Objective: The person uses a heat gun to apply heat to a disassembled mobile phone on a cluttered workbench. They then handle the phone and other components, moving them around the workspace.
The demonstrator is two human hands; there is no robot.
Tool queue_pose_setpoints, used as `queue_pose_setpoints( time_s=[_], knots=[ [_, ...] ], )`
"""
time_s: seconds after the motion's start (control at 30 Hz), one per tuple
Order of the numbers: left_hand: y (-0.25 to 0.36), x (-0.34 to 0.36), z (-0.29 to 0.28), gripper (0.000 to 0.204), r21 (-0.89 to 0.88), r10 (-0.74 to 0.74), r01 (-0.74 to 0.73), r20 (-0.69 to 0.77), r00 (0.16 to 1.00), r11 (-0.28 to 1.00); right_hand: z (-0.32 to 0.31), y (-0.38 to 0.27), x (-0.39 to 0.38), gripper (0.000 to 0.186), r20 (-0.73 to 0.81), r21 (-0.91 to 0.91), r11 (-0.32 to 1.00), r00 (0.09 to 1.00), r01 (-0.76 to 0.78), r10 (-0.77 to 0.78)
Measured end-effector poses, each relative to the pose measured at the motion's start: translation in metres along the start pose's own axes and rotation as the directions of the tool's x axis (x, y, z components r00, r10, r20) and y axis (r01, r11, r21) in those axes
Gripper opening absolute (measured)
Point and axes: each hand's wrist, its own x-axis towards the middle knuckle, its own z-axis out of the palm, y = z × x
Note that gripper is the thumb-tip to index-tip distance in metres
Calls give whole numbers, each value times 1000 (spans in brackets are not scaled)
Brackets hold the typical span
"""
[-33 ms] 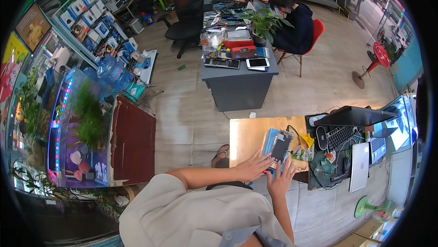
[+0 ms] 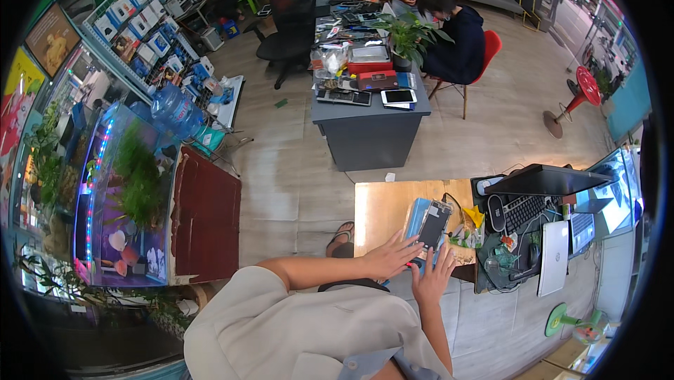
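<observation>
Right grip (image 2: 432,279), nearest us, lay loosely spread, nothing visibly clasped; left grip (image 2: 385,258), just to its left, was spread too, fingertips at the near end of the dark phone panel (image 2: 435,223). There it lay, ahead of both grips: probably light, stiff, slick, fragile, best taken by its long edges! Its long axis ran away from them, leaning right, over the desk (image 2: 378,206).

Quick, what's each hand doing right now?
Left hand: fingers extended at the phone's lower edge; whether it grips anything cannot be told.
Right hand: open, fingers spread, just below the phone.
</observation>
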Motion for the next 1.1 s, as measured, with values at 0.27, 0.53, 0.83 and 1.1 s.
queue_pose_setpoints(
  time_s=[0.27, 0.53, 0.83, 1.1],
  knots=[
    [1, 0, -6, 74, -7, 16, -17, -76, 997, 1000, -1, 3, 4, 71, -27, -16, 1000, 999, 23, -24],
    [-4, 1, -10, 78, 8, 0, 1, -62, 998, 1000, -3, -2, 9, 67, -50, 23, 1000, 999, -3, 4],
    [-1, 4, -13, 79, 27, -18, 20, -73, 997, 999, -4, -5, 10, 68, -63, 24, 1000, 998, -19, 21],
    [-2, 4, -13, 74, -37, -65, 65, 6, 998, 997, -6, -6, 12, 69, -28, 36, 998, 998, -55, 56]
  ],
)
